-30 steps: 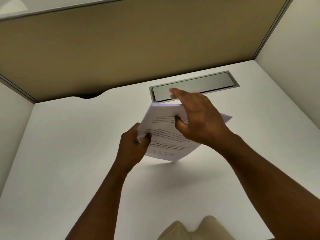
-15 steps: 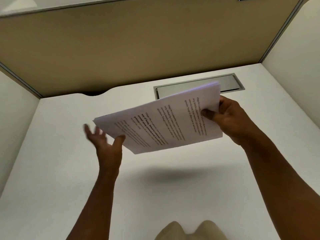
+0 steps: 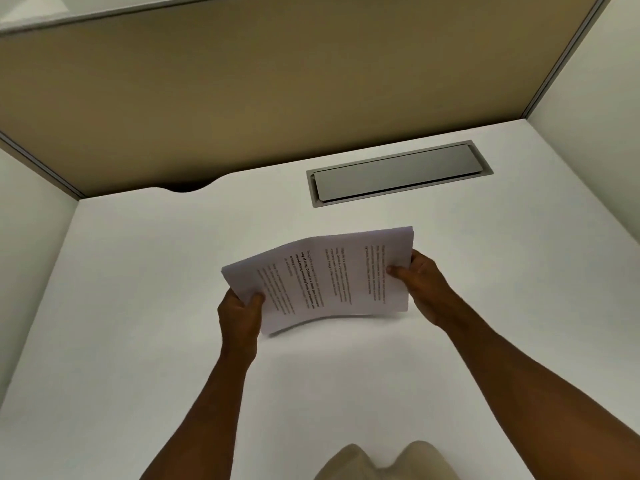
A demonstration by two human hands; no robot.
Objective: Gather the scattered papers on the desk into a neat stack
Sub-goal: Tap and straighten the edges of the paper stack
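Now both my bare forearms reach forward over the desk, and each hand grips one short end of a sheaf of white printed paper sheets (image 3: pixel 332 278). My left hand (image 3: pixel 239 315) pinches the near left corner, thumb lying on the top page and fingers curled underneath. My right hand (image 3: pixel 420 284) clamps the right edge the same way, thumb on the print and fingers hidden behind. The sheaf is held above the middle of the flat white desk top (image 3: pixel 138 306), sagging a little between my hands, its left end tipped lower than its right; its edges look nearly lined up, with a slight stagger at the far right corner. I cannot tell whether the lower edge touches the desk. Beyond the pages, well apart from them, a long grey metal cable flap (image 3: pixel 398 173) sits flush in the surface. White desk stretches out on every side of the sheaf. A tan fabric partition (image 3: pixel 277 81) closes the far edge, and pale side walls (image 3: pixel 595 88) close left and right.
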